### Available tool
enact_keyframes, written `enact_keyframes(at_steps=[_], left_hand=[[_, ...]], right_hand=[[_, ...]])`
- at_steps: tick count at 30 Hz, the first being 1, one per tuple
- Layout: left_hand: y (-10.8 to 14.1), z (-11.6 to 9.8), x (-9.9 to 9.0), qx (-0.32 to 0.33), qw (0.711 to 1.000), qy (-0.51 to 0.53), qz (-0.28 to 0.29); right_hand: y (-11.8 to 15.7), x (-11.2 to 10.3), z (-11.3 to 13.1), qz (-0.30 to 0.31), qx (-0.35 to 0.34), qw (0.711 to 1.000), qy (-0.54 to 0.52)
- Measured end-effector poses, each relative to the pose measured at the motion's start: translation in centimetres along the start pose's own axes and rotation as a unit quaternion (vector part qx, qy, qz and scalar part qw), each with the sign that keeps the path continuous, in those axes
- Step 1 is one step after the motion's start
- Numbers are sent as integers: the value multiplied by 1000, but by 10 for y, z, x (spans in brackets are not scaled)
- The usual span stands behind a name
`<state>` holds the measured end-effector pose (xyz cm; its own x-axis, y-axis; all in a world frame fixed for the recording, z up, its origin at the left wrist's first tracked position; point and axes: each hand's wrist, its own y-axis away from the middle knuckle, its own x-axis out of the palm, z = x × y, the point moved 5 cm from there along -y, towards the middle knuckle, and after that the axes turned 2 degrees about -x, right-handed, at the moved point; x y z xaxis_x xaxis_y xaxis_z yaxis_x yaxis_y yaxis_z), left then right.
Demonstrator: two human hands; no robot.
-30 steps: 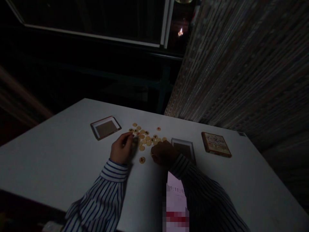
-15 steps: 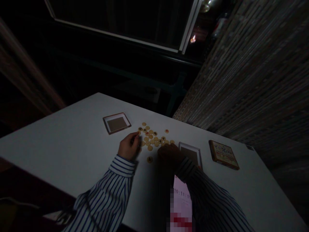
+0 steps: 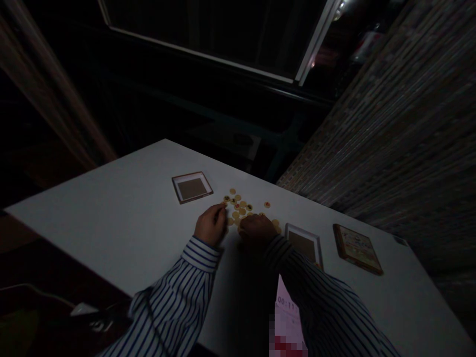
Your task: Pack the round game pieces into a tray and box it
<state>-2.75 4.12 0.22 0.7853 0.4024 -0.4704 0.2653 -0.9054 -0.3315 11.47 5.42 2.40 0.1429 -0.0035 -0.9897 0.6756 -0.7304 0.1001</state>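
Round wooden pieces (image 3: 243, 204), some marked in black or red, lie loosely spread on the white table (image 3: 148, 208). At their left edge my left hand (image 3: 211, 224) is closed, its fingertips by a red-marked piece; what it grips is too small to make out. My right hand (image 3: 258, 229) is over the lower right of the pieces, fingers curled down and dark in shadow, covering some of them. Whatever lies under those fingers is hidden. An open shallow box (image 3: 178, 191) is beyond my left hand, and a second open tray (image 3: 319, 248) is right of my right hand.
A closed box with a printed lid (image 3: 359, 249) lies at the right. A lit phone (image 3: 288, 307) showing a timer is under my right forearm. String curtains (image 3: 379, 129) hang past the table's far right edge. A white cable (image 3: 37, 291) runs at lower left.
My right hand has moved left and forward onto the pieces, closer to my left hand. My left hand keeps its place beside them. The whole view has shifted slightly.
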Motion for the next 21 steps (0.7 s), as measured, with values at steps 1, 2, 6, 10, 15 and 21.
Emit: enact_keyframes(at_steps=[1, 2, 6, 10, 15, 21], left_hand=[[0, 0, 0, 2, 1000, 1, 0], [0, 0, 1, 5, 1000, 2, 1], [0, -1, 1, 9, 1000, 8, 8], [0, -1, 2, 14, 1000, 13, 11], [0, -1, 2, 24, 999, 35, 9], [1, -5, 3, 43, 998, 53, 4]], right_hand=[[0, 0, 1, 0, 3, 1000, 5], [-1, -1, 3, 1, 4, 1000, 10], [-1, 1, 5, 3, 12, 1000, 13], [-3, 5, -1, -5, 11, 1000, -11], [0, 6, -19, -61, 32, 979, -194], [4, 11, -34, -77, 122, 849, -508]])
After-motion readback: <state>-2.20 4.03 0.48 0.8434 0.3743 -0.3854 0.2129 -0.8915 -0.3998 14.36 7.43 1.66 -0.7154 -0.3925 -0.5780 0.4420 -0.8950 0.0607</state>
